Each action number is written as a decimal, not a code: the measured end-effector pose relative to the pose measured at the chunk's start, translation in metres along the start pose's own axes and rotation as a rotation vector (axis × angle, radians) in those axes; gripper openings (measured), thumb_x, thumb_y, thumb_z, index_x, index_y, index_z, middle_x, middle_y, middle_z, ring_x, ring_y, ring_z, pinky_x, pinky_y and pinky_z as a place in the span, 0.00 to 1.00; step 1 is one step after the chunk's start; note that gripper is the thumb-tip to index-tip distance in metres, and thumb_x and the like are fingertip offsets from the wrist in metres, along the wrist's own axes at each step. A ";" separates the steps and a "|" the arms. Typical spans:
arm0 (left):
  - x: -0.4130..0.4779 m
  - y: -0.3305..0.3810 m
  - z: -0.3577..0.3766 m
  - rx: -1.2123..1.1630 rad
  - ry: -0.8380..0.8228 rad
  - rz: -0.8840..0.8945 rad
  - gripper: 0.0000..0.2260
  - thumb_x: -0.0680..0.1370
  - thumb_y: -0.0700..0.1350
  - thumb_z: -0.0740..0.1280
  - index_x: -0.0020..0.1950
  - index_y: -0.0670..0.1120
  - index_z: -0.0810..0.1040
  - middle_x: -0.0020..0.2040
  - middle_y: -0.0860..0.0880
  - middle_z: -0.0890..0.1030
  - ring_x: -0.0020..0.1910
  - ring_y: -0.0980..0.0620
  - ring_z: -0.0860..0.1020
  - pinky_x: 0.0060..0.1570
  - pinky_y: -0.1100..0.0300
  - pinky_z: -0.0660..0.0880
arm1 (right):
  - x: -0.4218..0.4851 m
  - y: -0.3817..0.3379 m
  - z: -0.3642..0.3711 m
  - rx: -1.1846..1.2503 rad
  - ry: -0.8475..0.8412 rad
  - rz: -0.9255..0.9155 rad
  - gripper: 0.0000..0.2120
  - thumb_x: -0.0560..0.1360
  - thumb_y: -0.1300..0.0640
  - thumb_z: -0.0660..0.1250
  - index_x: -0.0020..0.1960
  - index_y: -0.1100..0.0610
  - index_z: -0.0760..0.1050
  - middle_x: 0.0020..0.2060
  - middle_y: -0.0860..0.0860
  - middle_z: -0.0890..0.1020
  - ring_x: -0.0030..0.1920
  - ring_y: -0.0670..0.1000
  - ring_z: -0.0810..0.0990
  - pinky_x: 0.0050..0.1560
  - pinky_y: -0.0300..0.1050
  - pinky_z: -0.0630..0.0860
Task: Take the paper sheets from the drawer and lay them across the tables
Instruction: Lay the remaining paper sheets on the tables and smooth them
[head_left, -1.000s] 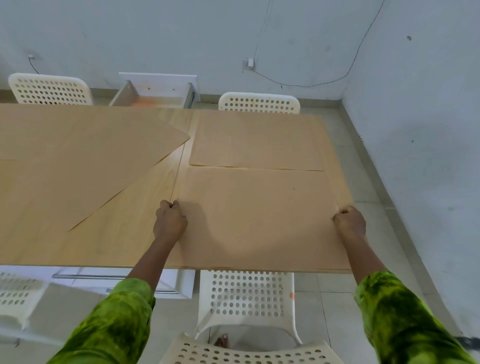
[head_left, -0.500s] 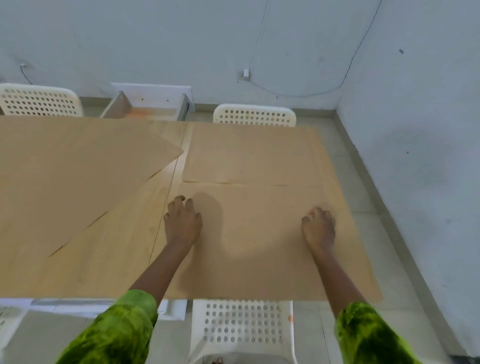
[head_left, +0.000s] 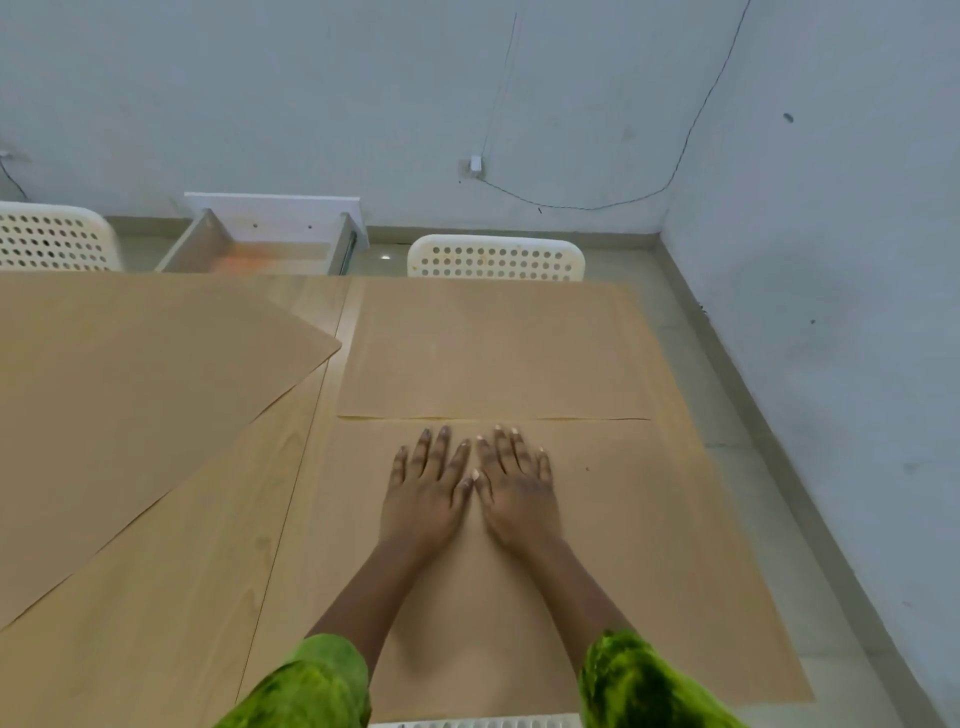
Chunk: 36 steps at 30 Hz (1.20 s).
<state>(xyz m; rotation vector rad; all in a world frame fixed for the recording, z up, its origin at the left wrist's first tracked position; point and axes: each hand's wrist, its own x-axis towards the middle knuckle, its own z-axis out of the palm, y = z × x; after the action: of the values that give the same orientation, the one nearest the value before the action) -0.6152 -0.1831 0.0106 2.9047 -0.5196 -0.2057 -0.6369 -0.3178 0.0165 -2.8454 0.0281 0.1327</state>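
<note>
A brown paper sheet (head_left: 649, 561) lies flat on the near half of the right wooden table (head_left: 291, 519). My left hand (head_left: 423, 493) and my right hand (head_left: 514, 486) rest palm down on it, side by side, fingers spread, thumbs nearly touching. A second brown sheet (head_left: 493, 348) lies just beyond it, their edges meeting. A third, larger sheet (head_left: 119, 395) lies askew over the left table, one corner pointing right. The open drawer (head_left: 265, 244) juts out behind the tables, white-fronted, with an orange tint inside.
Two white perforated chairs stand behind the tables, one at the left (head_left: 52, 239) and one at the middle (head_left: 496, 257). Another chair's top edge (head_left: 478, 722) shows under my arms. A grey wall (head_left: 831, 312) runs close along the right, with bare floor between.
My hands let go of the sheet's left and right edges and slid inward until they met at its middle, flattening out. The view moved closer over the table.
</note>
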 end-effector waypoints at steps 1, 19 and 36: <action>0.000 0.000 0.001 0.007 0.021 -0.008 0.32 0.73 0.61 0.33 0.76 0.56 0.47 0.78 0.51 0.45 0.77 0.49 0.43 0.72 0.52 0.36 | 0.000 0.001 0.000 0.000 -0.003 -0.001 0.35 0.71 0.41 0.32 0.76 0.48 0.50 0.77 0.49 0.50 0.77 0.50 0.45 0.74 0.55 0.41; -0.016 -0.054 -0.030 0.037 -0.056 -0.256 0.26 0.79 0.61 0.40 0.76 0.55 0.38 0.78 0.49 0.39 0.76 0.49 0.37 0.73 0.42 0.36 | -0.027 0.120 -0.056 0.019 0.000 0.401 0.28 0.80 0.45 0.46 0.77 0.54 0.46 0.77 0.53 0.46 0.77 0.52 0.41 0.75 0.58 0.41; -0.129 0.052 0.022 0.031 -0.016 0.016 0.31 0.77 0.62 0.33 0.77 0.52 0.52 0.78 0.50 0.52 0.77 0.49 0.50 0.73 0.48 0.47 | -0.154 0.014 0.004 -0.021 -0.084 0.068 0.26 0.80 0.45 0.42 0.76 0.49 0.45 0.77 0.50 0.46 0.77 0.50 0.40 0.74 0.55 0.38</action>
<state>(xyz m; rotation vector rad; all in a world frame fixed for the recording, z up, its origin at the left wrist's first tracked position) -0.7559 -0.1885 0.0128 2.9304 -0.5539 -0.2205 -0.7908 -0.3293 0.0230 -2.8576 0.1058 0.2688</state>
